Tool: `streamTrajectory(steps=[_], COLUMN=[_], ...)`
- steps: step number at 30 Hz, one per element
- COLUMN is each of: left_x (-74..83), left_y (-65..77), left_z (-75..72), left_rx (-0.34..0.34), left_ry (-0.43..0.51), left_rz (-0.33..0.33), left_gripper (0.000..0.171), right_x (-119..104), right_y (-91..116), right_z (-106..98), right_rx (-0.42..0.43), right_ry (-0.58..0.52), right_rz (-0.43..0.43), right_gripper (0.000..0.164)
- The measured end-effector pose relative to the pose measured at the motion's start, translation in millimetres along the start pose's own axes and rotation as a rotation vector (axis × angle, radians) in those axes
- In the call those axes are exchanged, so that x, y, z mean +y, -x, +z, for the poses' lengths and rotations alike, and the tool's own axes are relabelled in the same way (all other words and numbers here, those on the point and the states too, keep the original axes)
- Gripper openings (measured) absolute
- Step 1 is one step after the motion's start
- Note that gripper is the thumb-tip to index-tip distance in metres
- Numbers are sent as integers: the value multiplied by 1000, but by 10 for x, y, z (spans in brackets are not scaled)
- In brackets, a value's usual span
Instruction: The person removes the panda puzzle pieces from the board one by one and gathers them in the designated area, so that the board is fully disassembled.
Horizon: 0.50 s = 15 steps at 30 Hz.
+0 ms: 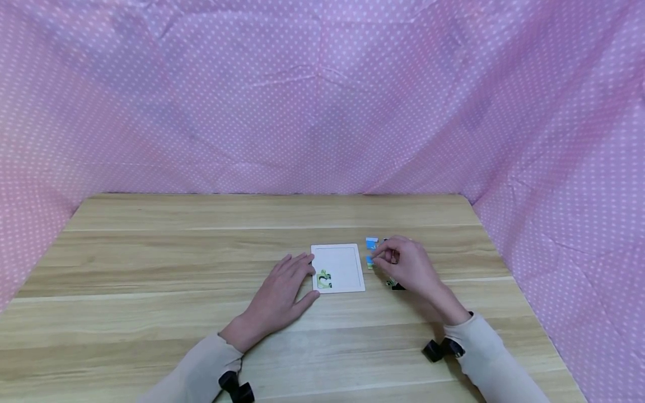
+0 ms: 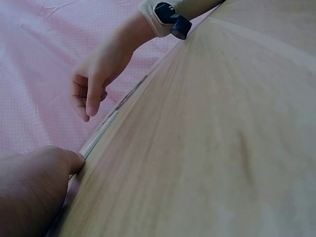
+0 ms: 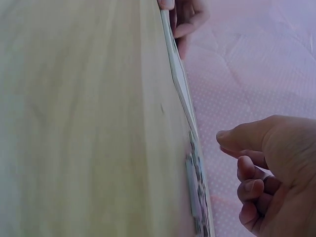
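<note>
A white square puzzle board (image 1: pixel 344 262) lies on the table. One green and white puzzle piece (image 1: pixel 324 279) sits in its near left corner. My left hand (image 1: pixel 274 299) rests on the board's left edge, fingers extended and thumb at the near corner. Just right of the board, my right hand (image 1: pixel 410 268) hovers over loose pieces, thumb and index finger close together, the others curled. No piece shows between the fingertips in either wrist view. A blue and white piece (image 1: pixel 372 243) and a blue and green piece (image 1: pixel 370 262) lie beside that hand, which partly hides darker pieces (image 1: pixel 398 286).
The wooden table (image 1: pixel 166 252) extends around the board on all sides. A pink dotted cloth (image 1: pixel 317 112) hangs behind its far edge and along the sides. Black wrist devices (image 1: pixel 237 387) are strapped over both sleeves. In the right wrist view, several stacked pieces (image 3: pixel 195 192) appear edge-on.
</note>
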<state>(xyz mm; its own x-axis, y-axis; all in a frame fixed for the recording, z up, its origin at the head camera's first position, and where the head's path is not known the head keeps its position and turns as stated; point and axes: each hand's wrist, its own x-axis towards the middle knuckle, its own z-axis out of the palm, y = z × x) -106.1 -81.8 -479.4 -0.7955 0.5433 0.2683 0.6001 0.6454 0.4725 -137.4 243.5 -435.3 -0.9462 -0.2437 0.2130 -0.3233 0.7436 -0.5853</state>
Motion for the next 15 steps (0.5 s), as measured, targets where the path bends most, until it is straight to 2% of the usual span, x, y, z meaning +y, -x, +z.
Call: streamTrajectory(steps=[5,15], left_x=[-4,0], left_y=[-3,-7], left_z=[0,-7], left_rx=[-5,-7], left_ry=[-7,-3], left_rz=[-5,-7], left_gripper=[38,37], right_x=[-70,-247], right_y=[-2,-20], right_z=[50,132], right_rx=[5,-31], right_ry=[-14,0], right_rz=[-35,-56], right_gripper=[13,10])
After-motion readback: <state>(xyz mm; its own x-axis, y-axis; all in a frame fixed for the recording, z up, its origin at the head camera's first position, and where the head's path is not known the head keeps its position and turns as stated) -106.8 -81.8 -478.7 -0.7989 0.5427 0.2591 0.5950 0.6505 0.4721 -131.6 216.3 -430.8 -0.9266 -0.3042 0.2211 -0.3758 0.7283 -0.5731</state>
